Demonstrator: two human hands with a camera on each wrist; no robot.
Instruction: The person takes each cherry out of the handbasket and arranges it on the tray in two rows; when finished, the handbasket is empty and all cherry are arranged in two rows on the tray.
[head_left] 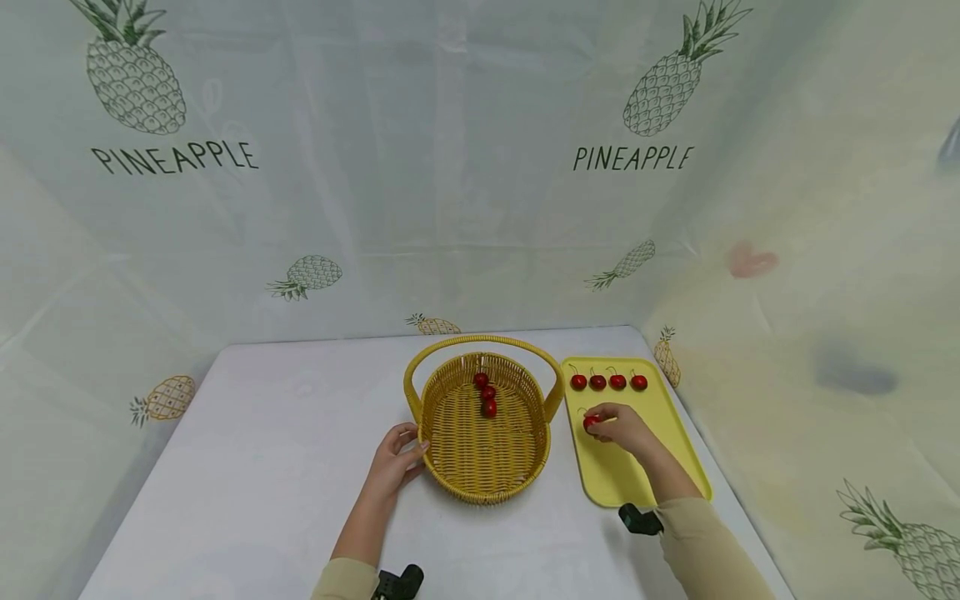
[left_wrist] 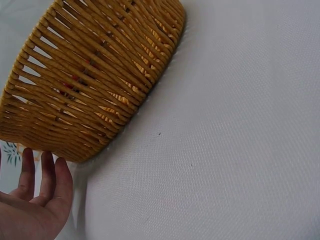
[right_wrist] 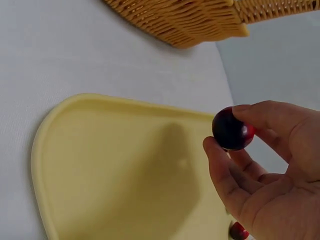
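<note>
My right hand (head_left: 618,427) pinches a dark red cherry (right_wrist: 233,129) between thumb and fingertips, over the yellow tray (head_left: 645,471). Its stem shows faintly in the head view. Beside the round yellow wicker basket (head_left: 480,467) is my left hand (head_left: 397,462), fingertips against the outer wall and thumb right at the rim. The left wrist view shows those fingers (left_wrist: 47,180) fairly straight, touching the weave from outside. Inside the basket, three cherries (head_left: 488,392) lie in a line toward the back.
A row of several stemmed cherries (head_left: 617,382) lies along the tray's far end. The basket's tall arched handle (head_left: 483,338) stands up at the back. Tray and basket share a white table (head_left: 285,467), with a pineapple-print curtain (head_left: 450,208) behind.
</note>
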